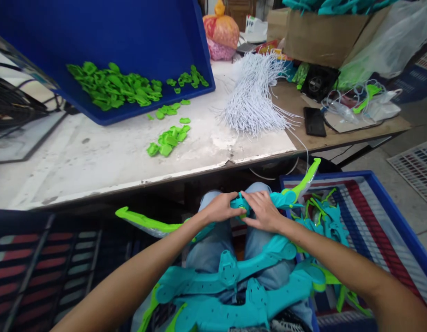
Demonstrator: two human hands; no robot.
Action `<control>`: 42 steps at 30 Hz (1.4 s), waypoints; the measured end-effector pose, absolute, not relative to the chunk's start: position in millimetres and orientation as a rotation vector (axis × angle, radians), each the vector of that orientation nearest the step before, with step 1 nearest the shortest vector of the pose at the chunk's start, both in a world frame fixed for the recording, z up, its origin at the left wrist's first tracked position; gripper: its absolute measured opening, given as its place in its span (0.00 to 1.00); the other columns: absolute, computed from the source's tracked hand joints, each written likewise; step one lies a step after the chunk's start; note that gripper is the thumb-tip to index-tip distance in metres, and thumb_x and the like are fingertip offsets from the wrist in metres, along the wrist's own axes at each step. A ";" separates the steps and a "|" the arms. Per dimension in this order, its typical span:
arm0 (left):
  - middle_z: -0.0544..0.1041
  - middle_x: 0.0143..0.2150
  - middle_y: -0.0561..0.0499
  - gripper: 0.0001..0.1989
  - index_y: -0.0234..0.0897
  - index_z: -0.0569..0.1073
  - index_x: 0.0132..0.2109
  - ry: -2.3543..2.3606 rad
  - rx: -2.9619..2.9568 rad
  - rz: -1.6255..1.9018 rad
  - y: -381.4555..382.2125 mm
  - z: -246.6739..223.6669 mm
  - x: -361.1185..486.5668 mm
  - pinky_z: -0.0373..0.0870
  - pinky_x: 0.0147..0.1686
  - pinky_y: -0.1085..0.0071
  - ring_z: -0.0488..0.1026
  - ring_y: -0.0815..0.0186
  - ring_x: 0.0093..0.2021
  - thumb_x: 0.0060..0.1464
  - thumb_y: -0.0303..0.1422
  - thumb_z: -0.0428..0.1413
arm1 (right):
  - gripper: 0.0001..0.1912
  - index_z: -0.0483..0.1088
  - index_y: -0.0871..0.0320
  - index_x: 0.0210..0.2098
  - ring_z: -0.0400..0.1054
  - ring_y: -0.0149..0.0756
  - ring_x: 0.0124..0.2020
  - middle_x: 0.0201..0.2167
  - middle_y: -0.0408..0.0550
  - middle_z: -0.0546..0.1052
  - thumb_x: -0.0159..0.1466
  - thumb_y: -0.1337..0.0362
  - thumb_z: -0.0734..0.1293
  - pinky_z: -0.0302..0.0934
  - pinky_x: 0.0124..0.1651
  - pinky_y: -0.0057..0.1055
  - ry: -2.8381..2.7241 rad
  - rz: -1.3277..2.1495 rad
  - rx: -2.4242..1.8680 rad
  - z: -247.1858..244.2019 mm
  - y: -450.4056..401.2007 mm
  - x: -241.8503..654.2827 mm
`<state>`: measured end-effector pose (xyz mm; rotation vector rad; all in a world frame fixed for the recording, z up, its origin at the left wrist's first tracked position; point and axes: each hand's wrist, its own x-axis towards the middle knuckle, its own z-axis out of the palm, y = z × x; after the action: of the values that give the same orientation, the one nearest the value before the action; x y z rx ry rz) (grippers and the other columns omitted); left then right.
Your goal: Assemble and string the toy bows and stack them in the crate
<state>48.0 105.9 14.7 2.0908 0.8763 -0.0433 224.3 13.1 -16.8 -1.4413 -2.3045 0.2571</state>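
Note:
A teal toy bow with lime-green curved limbs lies across my lap, gripped near its middle by both hands. My left hand closes on the left of the centre joint, thumb against a small green piece. From the other side, my right hand wraps over the same joint with its fingers bent. Its left limb reaches out past my left forearm. Nearer my body, two more teal bow bodies rest across my thighs. What my fingertips press on is partly hidden.
On the white table, a tilted blue bin holds green plastic pieces, several spilled in front. A bundle of white strings lies beside a black phone. At right, a blue crate contains more teal-and-green parts.

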 end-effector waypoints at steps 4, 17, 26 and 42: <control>0.64 0.23 0.57 0.19 0.37 0.67 0.34 0.972 2.131 -0.057 100.0 15.6 50.8 0.51 0.25 0.73 0.63 0.67 0.25 0.48 0.50 0.55 | 0.41 0.50 0.67 0.65 0.63 0.52 0.47 0.49 0.63 0.71 0.61 0.52 0.67 0.56 0.47 0.48 -2.348 0.250 -1.489 -15.4 13.6 224.8; 0.77 0.32 0.48 0.21 0.38 0.71 0.43 0.996 2.344 -0.150 95.8 18.7 47.4 0.56 0.28 0.72 0.74 0.58 0.33 0.50 0.49 0.57 | 0.41 0.64 0.69 0.56 0.65 0.49 0.41 0.39 0.60 0.74 0.55 0.43 0.70 0.58 0.42 0.43 -2.474 0.160 -1.519 -4.4 21.0 222.6; 0.78 0.44 0.49 0.21 0.43 0.69 0.56 0.961 2.648 0.257 71.8 28.0 20.3 0.67 0.32 0.73 0.77 0.60 0.38 0.58 0.45 0.52 | 0.14 0.73 0.57 0.35 0.68 0.37 0.30 0.27 0.47 0.73 0.63 0.53 0.62 0.65 0.34 0.37 -1.071 0.145 -1.707 70.5 19.8 349.3; 0.72 0.47 0.40 0.23 0.48 0.75 0.53 0.784 3.197 0.657 65.7 -13.4 -29.2 0.67 0.43 0.64 0.72 0.59 0.41 0.61 0.24 0.41 | 0.12 0.77 0.60 0.29 0.66 0.32 0.22 0.19 0.43 0.74 0.46 0.60 0.73 0.61 0.27 0.27 -0.882 0.627 -1.862 -40.7 27.4 439.6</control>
<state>-29.2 65.7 -13.4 3.1969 0.7843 0.6570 439.6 27.4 -40.7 -1.8616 -0.8824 0.6266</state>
